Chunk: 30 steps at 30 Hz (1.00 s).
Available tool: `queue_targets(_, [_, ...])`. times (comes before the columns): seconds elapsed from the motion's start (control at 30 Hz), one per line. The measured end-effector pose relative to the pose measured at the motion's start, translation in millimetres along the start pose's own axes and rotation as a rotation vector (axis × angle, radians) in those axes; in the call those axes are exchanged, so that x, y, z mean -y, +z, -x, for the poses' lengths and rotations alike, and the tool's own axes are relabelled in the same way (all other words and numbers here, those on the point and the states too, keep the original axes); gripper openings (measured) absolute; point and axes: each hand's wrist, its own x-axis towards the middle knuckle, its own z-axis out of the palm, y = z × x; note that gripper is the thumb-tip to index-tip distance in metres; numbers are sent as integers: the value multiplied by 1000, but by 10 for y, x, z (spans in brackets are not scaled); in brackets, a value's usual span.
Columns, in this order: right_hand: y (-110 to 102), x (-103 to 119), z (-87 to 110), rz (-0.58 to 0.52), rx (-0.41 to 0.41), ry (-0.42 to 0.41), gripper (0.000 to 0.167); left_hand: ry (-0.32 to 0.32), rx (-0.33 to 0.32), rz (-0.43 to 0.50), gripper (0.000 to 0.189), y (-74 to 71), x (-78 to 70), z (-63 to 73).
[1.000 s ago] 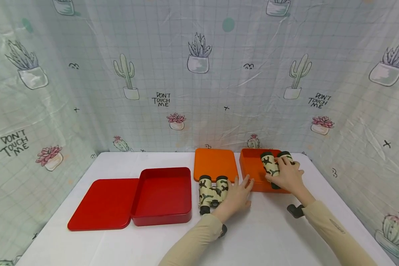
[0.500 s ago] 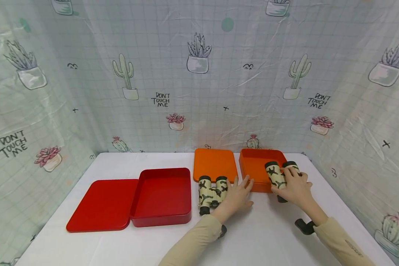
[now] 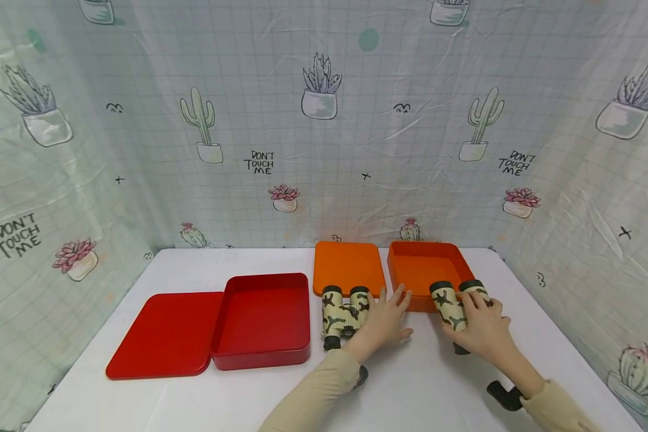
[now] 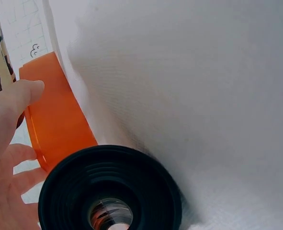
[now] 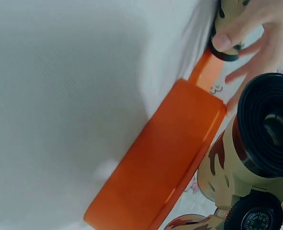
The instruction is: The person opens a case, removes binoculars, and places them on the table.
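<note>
My right hand (image 3: 483,327) grips camouflage binoculars (image 3: 447,306) from above, at the front of the open orange box (image 3: 418,303). In the right wrist view their black eyepiece (image 5: 254,122) and compass (image 5: 257,221) show close up. A second pair of camouflage binoculars (image 3: 333,315) lies in front of the orange lid (image 3: 348,267). Over its right barrel reaches my left hand (image 3: 384,318), fingers spread and nearly straight, fingertips right at the box's front left corner. In the left wrist view the thumb (image 4: 31,91) overlaps the box wall, and a black eyepiece fills the bottom.
A red open box (image 3: 267,318) stands left of the lying binoculars, with a red lid (image 3: 164,336) beside it. All rest on a white table (image 3: 421,396). Cactus-printed curtains (image 3: 324,150) enclose the back and both sides.
My right hand has drawn the binoculars out of the orange box, toward me and slightly right, to in front of its wall. The left hand has stayed nearly in place.
</note>
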Motion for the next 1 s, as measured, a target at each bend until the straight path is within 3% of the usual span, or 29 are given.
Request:
queue_targets(0.27, [16,48,131,14,-6,-7,68,10,-20,-24,78,-5,4,1])
queue_targets(1.0, [233,50,328,56,53,-24,69,7,6,-19,81,-8,-5,7])
